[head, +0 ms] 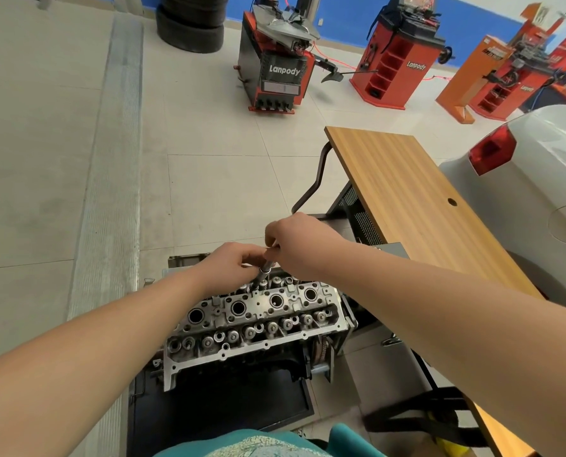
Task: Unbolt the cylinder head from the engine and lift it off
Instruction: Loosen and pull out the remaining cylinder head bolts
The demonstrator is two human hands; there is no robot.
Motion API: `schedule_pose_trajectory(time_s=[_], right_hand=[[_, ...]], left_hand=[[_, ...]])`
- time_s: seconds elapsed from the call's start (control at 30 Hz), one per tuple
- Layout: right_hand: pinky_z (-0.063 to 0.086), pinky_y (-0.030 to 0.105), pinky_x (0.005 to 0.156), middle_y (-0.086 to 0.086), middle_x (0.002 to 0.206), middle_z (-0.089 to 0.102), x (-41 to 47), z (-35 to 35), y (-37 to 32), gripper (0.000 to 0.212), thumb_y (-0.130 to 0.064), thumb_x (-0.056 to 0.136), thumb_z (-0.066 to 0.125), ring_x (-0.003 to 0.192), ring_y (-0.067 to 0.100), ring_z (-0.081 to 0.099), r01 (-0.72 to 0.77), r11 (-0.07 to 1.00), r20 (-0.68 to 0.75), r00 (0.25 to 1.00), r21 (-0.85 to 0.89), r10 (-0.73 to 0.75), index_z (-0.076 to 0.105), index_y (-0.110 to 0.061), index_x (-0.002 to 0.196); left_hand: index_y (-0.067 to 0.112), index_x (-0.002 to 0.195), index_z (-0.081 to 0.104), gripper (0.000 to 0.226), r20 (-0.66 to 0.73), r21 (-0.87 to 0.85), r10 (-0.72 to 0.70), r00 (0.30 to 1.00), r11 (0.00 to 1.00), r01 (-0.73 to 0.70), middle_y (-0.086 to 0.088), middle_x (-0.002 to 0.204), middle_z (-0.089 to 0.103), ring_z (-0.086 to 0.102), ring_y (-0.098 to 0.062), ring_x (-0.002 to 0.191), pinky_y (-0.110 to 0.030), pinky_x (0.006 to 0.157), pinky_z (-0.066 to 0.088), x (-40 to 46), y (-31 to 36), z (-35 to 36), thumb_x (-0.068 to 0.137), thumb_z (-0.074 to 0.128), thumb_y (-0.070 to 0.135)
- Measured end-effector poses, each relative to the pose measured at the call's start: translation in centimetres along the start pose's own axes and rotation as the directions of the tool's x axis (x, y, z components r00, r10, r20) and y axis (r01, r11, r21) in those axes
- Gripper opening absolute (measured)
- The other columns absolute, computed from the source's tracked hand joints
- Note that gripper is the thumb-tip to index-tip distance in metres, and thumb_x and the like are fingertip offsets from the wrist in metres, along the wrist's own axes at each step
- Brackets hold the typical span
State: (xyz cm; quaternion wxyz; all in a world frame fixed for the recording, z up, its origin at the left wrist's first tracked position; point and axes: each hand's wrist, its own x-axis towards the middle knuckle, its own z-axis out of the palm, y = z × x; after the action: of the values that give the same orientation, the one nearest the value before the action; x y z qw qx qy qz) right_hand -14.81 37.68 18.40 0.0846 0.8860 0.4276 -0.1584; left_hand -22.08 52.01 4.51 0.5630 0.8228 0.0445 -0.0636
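Both my arms were stretched forward, bare forearms converging ahead of me. My left hand (234,258) was knuckles up, fingers curled round the tool shaft (264,273). My right hand (296,240) sat just above it, touching, fingers pinching the shaft's top end. Wrists were bent slightly down.
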Motion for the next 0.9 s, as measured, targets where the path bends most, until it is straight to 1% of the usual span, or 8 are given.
schedule_pose_trajectory(time_s=[0.1, 0.2, 0.33, 0.43, 0.57, 0.67, 0.77, 0.9], right_hand=[[0.051, 0.037, 0.076, -0.006, 0.120, 0.059, -0.3, 0.1, 1.0, 0.033, -0.001, 0.092, 0.059, 0.110, 0.022, 0.057, 0.185, 0.983, 0.018, 0.983, 0.000, -0.185, 0.074, -0.027, 0.107], [0.053, 0.037, 0.088, -0.008, 0.130, 0.056, -0.7, -0.1, 1.1, 0.026, -0.031, 0.095, 0.071, 0.110, 0.016, 0.061, 0.260, 0.949, -0.009, 0.965, 0.180, -0.263, 0.071, -0.035, 0.121], [0.055, 0.039, 0.071, 0.002, 0.102, 0.067, 0.0, 0.1, 0.5, 0.050, -0.064, 0.100, 0.051, 0.087, 0.023, 0.066, -0.003, 0.994, -0.073, 0.997, 0.108, 0.011, 0.067, -0.022, 0.121], [0.044, 0.034, 0.059, 0.003, 0.081, 0.061, 0.0, -0.3, 0.0, 0.035, -0.045, 0.105, 0.049, 0.081, 0.028, 0.065, 0.006, 0.999, -0.069, 0.998, -0.050, -0.009, 0.071, -0.017, 0.101], [0.054, 0.043, 0.082, -0.006, 0.119, 0.059, -0.3, -1.2, 1.0, 0.036, -0.009, 0.097, 0.060, 0.109, 0.021, 0.058, 0.286, 0.958, 0.021, 0.958, -0.019, -0.285, 0.072, -0.033, 0.120], [0.054, 0.038, 0.081, -0.008, 0.124, 0.057, -0.6, -1.1, 0.8, 0.038, -0.035, 0.093, 0.072, 0.104, 0.016, 0.062, 0.211, 0.971, -0.011, 0.977, 0.114, -0.211, 0.065, -0.037, 0.131], [0.051, 0.036, 0.065, 0.002, 0.094, 0.066, 0.0, -0.6, 0.4, 0.040, -0.057, 0.100, 0.056, 0.083, 0.024, 0.066, -0.010, 1.000, -0.010, 1.000, 0.027, 0.010, 0.068, -0.020, 0.109], [0.056, 0.040, 0.078, -0.001, 0.105, 0.062, -0.4, -0.5, 1.0, 0.015, -0.018, 0.099, 0.060, 0.094, 0.024, 0.063, 0.145, 0.988, 0.005, 0.989, 0.048, -0.145, 0.073, -0.023, 0.101]], left_hand=[[0.035, 0.102, 0.077, 0.027, -0.002, 0.007, -0.016, 1.000, 1.000, 0.016, 0.023, 0.100, 0.078, 0.071, 0.003, 0.099, -0.013, 0.088, 0.050, 0.1, -0.4, 0.0, 0.097, 0.069, 0.009], [0.043, 0.101, 0.077, 0.017, -0.021, 0.096, -0.016, 1.000, 0.995, 0.018, 0.027, 0.094, 0.075, 0.069, 0.003, 0.096, -0.014, 0.083, 0.050, 0.3, -0.6, -0.2, 0.098, 0.074, 0.026], [0.040, 0.092, 0.076, 0.021, -0.053, 0.068, -0.029, 0.998, 0.997, 0.033, 0.016, 0.089, 0.075, 0.071, -0.009, 0.088, -0.024, 0.079, 0.055, 0.9, -0.8, 0.0, 0.081, 0.090, 0.028], [0.032, 0.098, 0.076, 0.028, -0.042, 0.041, 0.000, 0.999, 0.999, 0.002, 0.012, 0.094, 0.075, 0.072, -0.012, 0.098, -0.034, 0.096, 0.057, 0.8, -1.0, 0.3, 0.078, 0.093, 0.023], [0.057, 0.089, 0.072, 0.044, 0.000, 0.076, 0.023, 1.000, 0.997, -0.022, 0.029, 0.092, 0.074, 0.068, 0.009, 0.093, -0.015, 0.087, 0.051, 0.7, -1.4, 0.3, 0.095, 0.075, 0.013], [0.049, 0.087, 0.071, 0.027, -0.030, 0.146, 0.032, 0.999, 0.989, -0.027, 0.022, 0.086, 0.073, 0.066, 0.004, 0.084, -0.026, 0.080, 0.050, 1.2, -1.3, 0.2, 0.086, 0.084, 0.025], [0.043, 0.090, 0.073, 0.030, -0.057, 0.100, 0.031, 0.998, 0.995, -0.025, 0.016, 0.089, 0.073, 0.070, -0.006, 0.087, -0.037, 0.086, 0.059, 1.3, -1.1, 0.3, 0.073, 0.095, 0.031], [0.055, 0.093, 0.070, 0.036, 0.002, 0.066, 0.061, 0.998, 0.996, -0.061, 0.024, 0.093, 0.072, 0.069, 0.002, 0.095, -0.021, 0.091, 0.055, 1.1, -1.5, 0.5, 0.089, 0.080, 0.020]])
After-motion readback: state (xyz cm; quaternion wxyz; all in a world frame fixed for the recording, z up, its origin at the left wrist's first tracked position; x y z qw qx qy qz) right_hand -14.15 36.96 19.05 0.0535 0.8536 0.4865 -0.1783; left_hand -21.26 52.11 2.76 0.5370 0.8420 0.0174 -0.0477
